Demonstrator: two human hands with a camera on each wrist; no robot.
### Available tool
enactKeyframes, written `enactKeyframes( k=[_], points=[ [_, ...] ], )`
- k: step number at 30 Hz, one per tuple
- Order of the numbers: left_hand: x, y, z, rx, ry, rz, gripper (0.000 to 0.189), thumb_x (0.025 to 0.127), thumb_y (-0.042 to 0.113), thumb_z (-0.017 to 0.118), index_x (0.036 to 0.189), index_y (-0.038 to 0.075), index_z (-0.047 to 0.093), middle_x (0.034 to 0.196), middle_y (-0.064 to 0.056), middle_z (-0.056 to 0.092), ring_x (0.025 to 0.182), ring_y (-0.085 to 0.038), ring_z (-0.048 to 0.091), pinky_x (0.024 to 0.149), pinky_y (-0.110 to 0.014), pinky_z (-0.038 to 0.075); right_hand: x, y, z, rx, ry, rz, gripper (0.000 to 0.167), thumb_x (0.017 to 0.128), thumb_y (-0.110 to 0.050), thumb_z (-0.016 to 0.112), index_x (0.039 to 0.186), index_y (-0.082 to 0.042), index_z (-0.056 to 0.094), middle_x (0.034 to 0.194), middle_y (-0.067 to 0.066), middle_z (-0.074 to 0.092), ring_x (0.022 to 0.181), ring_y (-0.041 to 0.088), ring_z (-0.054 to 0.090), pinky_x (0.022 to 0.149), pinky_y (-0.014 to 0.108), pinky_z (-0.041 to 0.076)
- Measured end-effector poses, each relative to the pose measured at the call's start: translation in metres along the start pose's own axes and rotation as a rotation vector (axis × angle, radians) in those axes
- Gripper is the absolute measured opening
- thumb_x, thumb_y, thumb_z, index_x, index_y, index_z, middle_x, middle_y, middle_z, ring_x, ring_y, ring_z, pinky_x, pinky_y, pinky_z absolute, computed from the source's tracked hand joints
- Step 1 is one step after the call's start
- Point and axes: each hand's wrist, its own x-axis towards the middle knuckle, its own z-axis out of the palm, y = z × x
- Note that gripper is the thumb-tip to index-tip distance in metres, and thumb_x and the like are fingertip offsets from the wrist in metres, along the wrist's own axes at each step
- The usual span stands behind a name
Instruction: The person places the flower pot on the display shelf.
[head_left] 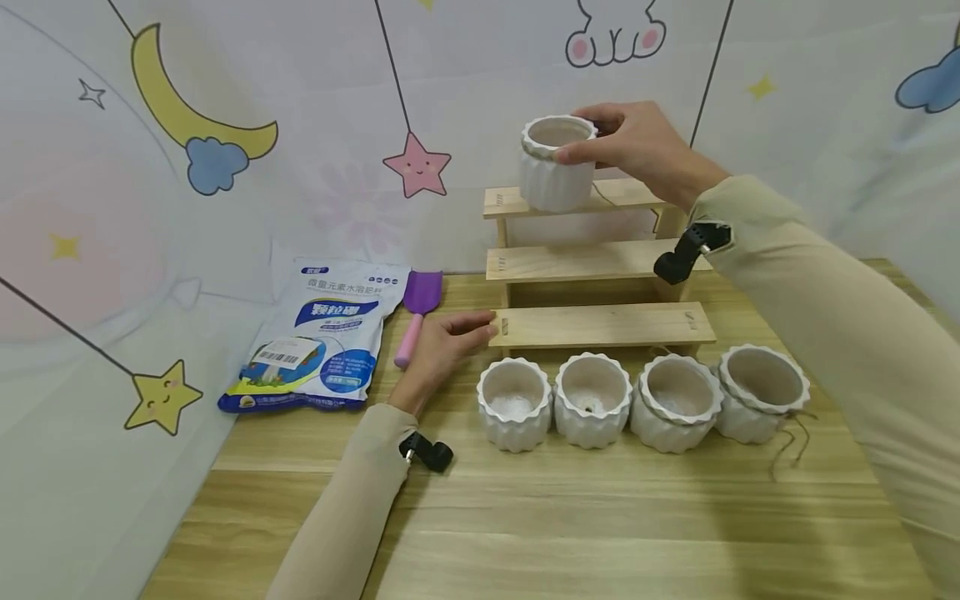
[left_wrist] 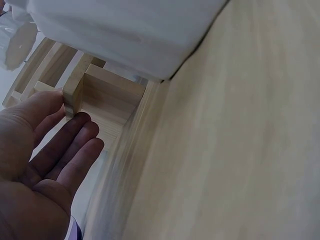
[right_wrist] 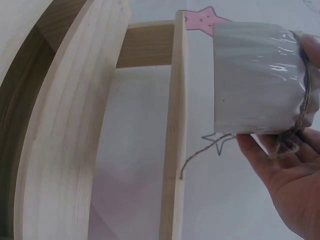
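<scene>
My right hand [head_left: 648, 150] grips a white ceramic pot [head_left: 558, 179] with a scalloped rim and twine round its neck. In the right wrist view the pot [right_wrist: 262, 80] is apart from the top board [right_wrist: 174, 125], its base facing it, with one twine end trailing. The three-tiered wooden plant stand [head_left: 600, 325] stands on the table. At the left end of its lowest board, my left hand [head_left: 442, 350] pinches the edge between thumb and fingers, as the left wrist view shows. Several similar pots [head_left: 592, 417] stand in a row before the stand.
Left of the stand lies a white and blue fertilizer bag [head_left: 315, 333]. A purple toy-like shovel [head_left: 422, 296] with a pink handle is beside it. Loose twine [head_left: 791, 446] hangs from the rightmost pot onto the table [head_left: 570, 525]. A printed cloth [head_left: 322, 108] hangs behind.
</scene>
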Motion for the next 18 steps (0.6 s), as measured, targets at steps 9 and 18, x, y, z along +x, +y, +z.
enactKeyframes(
  k=[9, 18],
  points=[
    [-0.001, 0.0, 0.0, -0.003, 0.002, -0.004, 0.031, 0.096, 0.019, 0.083, 0.125, 0.009, 0.079, 0.123, -0.004, 0.077, 0.124, -0.021, 0.067, 0.105, -0.037, 0.053, 0.02, 0.0, 0.018, 0.049, 0.015, 0.031, 0.068, 0.084, -0.028, 0.094, 0.143, -0.01, 0.066, 0.132, 0.005, 0.07, 0.115, 0.019, 0.066, 0.105, 0.035, 0.053],
    [-0.001, -0.001, -0.001, -0.017, 0.005, -0.002, 0.031, 0.096, 0.018, 0.083, 0.124, 0.008, 0.079, 0.122, -0.005, 0.077, 0.123, -0.02, 0.067, 0.104, -0.036, 0.053, 0.033, 0.002, 0.029, 0.059, 0.026, 0.059, 0.068, 0.084, -0.028, 0.094, 0.143, -0.009, 0.065, 0.135, 0.005, 0.067, 0.117, 0.019, 0.065, 0.105, 0.032, 0.053]
  ],
)
